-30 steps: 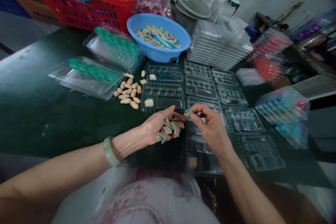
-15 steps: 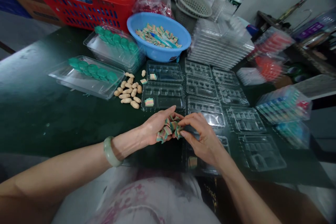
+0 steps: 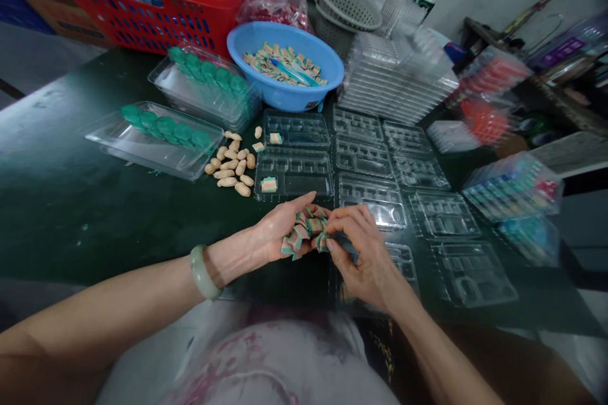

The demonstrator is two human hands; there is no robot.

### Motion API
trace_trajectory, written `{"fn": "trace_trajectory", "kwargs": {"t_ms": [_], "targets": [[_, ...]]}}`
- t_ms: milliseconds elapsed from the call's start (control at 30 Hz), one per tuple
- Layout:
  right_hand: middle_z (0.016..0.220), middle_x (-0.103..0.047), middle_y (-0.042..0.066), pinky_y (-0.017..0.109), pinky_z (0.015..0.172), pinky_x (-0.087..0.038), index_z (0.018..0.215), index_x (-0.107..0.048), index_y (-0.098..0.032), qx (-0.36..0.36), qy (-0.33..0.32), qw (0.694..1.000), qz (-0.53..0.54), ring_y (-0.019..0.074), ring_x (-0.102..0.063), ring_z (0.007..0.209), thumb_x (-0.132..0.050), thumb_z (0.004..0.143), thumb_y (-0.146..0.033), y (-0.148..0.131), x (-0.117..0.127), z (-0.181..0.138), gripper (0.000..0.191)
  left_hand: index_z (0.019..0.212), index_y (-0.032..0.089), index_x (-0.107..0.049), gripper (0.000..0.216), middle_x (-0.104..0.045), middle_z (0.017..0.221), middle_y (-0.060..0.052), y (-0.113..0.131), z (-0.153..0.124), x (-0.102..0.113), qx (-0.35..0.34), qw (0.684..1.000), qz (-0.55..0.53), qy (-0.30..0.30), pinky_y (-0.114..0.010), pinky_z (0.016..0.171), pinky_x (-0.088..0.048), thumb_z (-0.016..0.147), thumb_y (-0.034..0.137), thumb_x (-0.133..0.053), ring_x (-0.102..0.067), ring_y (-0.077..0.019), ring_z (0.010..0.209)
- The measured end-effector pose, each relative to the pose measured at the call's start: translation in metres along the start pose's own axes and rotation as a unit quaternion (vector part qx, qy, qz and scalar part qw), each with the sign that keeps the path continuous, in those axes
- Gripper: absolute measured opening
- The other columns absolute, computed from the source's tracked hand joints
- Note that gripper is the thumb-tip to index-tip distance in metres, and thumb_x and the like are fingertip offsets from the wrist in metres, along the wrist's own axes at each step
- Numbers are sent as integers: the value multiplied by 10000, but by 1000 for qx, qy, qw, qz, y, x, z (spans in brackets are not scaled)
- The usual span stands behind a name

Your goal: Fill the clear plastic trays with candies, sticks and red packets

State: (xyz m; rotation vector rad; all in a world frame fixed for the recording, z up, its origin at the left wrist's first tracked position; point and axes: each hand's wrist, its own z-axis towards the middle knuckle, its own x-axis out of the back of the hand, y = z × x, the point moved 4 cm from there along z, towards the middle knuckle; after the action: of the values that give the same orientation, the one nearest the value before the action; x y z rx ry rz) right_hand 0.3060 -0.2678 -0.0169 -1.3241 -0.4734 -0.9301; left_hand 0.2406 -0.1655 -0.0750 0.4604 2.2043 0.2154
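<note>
My left hand [image 3: 280, 228] is cupped palm up, holding a heap of small striped candy pieces [image 3: 304, 231] in pink, green and yellow. Over the heap's right side, my right hand [image 3: 357, 245] pinches a candy piece [image 3: 322, 241] between thumb and fingers. Just beyond my hands lies a clear compartment tray [image 3: 299, 172] with a few candy pieces [image 3: 268, 185] in its left corner. A second clear tray [image 3: 299, 128] behind it also bears candy. Another tray [image 3: 403, 259] is partly hidden under my right hand.
Peanuts [image 3: 230, 164] lie left of the trays. A blue basin [image 3: 289, 98] of candy stands behind, beside a red basket [image 3: 156, 19]. Clear boxes with green lids [image 3: 166, 128] are at left. More clear trays [image 3: 363, 155] and a tall tray stack [image 3: 389, 88] occupy the right.
My right fingers have shifted slightly over the heap, and the right hand now covers more of the candy in the near tray. The left hand keeps holding the heap almost still.
</note>
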Motion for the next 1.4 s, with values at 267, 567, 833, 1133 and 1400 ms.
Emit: {"fn": "trace_trajectory", "kwargs": {"t_ms": [267, 567, 833, 1133, 1400], "targets": [[899, -525, 43, 339, 791, -407, 910, -510, -198, -41, 31, 997, 56, 179, -482, 893, -452, 847, -116, 1, -3, -10, 118, 802, 85, -602, 394, -524, 443, -20, -1, -2, -1, 27, 999, 5, -21, -161, 250, -319, 885, 395, -374, -429, -89, 286], [790, -578, 9, 261, 663, -418, 843, -579, -187, -153, 59, 973, 165, 132, -526, 718, -525, 833, -188, 16, -2, -11, 55, 793, 103, -595, 358, -562, 507, -46, -2, 1, 2, 9, 997, 68, -20, -177, 258, -308, 859, 403, -411, -487, -120, 345], [740, -594, 1, 251, 636, -419, 814, -594, -181, -231, 129, 922, 281, 130, -533, 686, -587, 806, -288, 40, -2, -10, 108, 751, 115, -593, 202, -520, 530, -18, -3, 1, 3, -20, 987, 142, -70, -154, 295, -304, 796, 304, -537, -529, -116, 426], [750, -626, 30, 307, 670, -426, 802, -629, -162, -276, 196, 914, 222, 159, -552, 691, -656, 721, -369, 92, 12, -8, 224, 870, 124, -603, 223, -556, 748, -40, -1, -1, 4, -46, 983, 170, -42, -156, 313, -266, 754, 314, -588, -526, -92, 479], [791, -606, 29, 381, 810, -355, 646, -635, -188, -228, 177, 957, 0, 196, -537, 817, -633, 731, -339, 92, 11, 0, 173, 863, 126, -600, 228, -547, 717, -38, 1, -3, 2, -58, 980, 184, -44, -164, 319, -262, 758, 328, -580, -510, -92, 482]]}}
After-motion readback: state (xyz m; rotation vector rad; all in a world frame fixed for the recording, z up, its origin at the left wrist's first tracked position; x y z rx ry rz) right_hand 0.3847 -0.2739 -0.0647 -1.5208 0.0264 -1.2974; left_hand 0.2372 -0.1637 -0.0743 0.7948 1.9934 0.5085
